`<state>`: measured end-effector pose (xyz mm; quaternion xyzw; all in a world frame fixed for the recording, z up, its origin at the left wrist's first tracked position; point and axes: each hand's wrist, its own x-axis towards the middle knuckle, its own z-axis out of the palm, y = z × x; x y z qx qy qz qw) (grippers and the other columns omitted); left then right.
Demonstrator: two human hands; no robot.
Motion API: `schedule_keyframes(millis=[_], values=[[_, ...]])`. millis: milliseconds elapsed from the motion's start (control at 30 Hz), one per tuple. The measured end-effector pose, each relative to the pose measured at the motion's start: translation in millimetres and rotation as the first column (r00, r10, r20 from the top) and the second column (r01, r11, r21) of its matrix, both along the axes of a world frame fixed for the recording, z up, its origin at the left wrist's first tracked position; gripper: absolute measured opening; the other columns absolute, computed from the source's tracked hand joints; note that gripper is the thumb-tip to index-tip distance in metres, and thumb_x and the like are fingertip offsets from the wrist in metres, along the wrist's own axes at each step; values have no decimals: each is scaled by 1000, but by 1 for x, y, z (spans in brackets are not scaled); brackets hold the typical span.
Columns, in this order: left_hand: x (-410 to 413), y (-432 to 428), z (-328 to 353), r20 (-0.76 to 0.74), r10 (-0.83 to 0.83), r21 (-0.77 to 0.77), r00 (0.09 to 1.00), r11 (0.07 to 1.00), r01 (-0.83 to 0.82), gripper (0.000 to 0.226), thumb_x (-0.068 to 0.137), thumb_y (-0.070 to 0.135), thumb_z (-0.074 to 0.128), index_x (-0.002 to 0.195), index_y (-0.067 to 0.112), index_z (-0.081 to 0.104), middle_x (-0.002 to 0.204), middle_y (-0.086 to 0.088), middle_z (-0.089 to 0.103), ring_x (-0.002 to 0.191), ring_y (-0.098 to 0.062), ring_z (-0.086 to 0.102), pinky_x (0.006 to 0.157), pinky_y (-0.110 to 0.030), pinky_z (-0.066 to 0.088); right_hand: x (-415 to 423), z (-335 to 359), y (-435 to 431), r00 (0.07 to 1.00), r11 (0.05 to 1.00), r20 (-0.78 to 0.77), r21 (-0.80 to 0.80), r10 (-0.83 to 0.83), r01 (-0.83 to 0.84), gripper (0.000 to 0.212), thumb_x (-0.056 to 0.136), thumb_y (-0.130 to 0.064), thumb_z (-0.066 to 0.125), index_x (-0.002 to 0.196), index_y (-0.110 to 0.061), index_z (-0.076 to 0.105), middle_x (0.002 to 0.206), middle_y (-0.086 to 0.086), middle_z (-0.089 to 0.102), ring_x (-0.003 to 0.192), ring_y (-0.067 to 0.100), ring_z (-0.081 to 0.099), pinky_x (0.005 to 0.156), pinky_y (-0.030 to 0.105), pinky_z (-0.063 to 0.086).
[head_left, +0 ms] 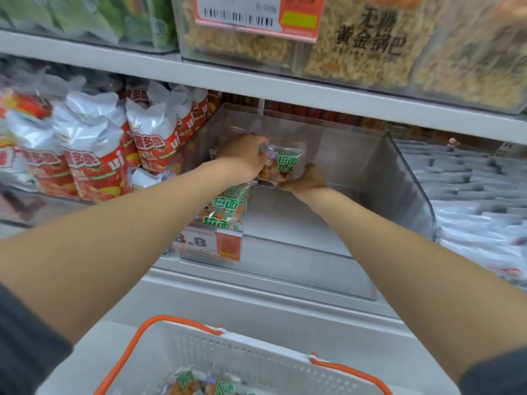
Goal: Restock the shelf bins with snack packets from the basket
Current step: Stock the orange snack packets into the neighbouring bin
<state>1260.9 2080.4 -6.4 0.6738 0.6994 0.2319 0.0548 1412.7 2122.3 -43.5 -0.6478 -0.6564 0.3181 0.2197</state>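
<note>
- Both arms are stretched forward and upward, bare from the elbow to the wrist, and are drawn towards each other at the hands.
- A dark left sleeve (25,352) and a dark right sleeve (499,374) are seen at the lower corners.
- The left hand (242,155) is held higher and further forward, back turned to the camera, with its fingers curled round the upper left edge of a green snack packet (283,163).
- The right hand (306,179) is set lower and just beside it, and the packet's bottom edge is pinched by its fingers.
- The packet is held between both hands.
</note>
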Motion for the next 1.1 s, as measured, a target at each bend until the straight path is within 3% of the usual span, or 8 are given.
schedule_keyframes(millis=[133,233,367,467,600,833,967,1100], values=[[8,-26,10,20,38,31,999,999,-38,17,97,31,50,109,23,59,118,-3,62,100,-25,60,84,-36,50,9,14,-26,1000,1000,-13,23,-12,12,72,82,-17,75,141,-6,36,129,10,51,120,28,52,87,29,45],[19,-60,13,74,35,133,997,990,-45,6,89,24,57,88,19,54,91,-4,64,86,-26,59,75,-37,51,21,26,-58,996,979,-65,200,64,-50,40,82,-11,69,119,-8,55,102,5,59,94,23,58,74,28,46],[36,-113,19,185,36,151,982,986,-64,7,82,20,58,81,22,50,82,-2,65,80,-27,60,71,-36,49,36,46,-112,995,863,-60,504,84,-42,16,80,-9,62,95,-13,68,91,1,64,83,13,56,72,23,42],[47,-154,16,205,22,152,978,987,-54,11,81,21,58,80,24,48,78,2,64,79,-25,59,68,-36,47,40,49,-152,984,809,-106,586,142,-54,15,78,-7,62,85,-20,64,85,1,61,75,10,53,70,20,36],[53,-202,-3,223,-29,104,974,995,5,14,80,20,61,80,24,47,70,4,57,75,-27,58,63,-37,45,44,24,-200,971,768,-53,622,233,-151,15,75,-3,63,85,-12,68,78,0,60,70,10,50,68,19,36],[38,-256,-83,224,50,-205,973,979,-3,17,82,23,61,76,27,45,69,5,57,75,-24,58,68,-38,50,50,-61,-256,944,853,36,417,328,-312,15,78,-6,62,86,-17,69,81,-8,61,65,5,46,68,21,39],[25,-270,-126,200,40,-356,979,934,35,6,86,24,62,85,22,56,78,2,64,75,-20,60,70,-38,53,61,-110,-267,902,889,144,165,407,-428,12,84,-11,60,92,-15,68,89,-5,64,74,10,53,73,27,46],[17,-276,-161,157,27,-566,987,821,67,4,87,23,59,91,22,61,95,7,63,84,-14,60,79,-32,52,71,-151,-271,794,839,272,-198,543,-506,17,87,-15,61,103,-14,67,102,1,67,95,19,61,88,37,50]])
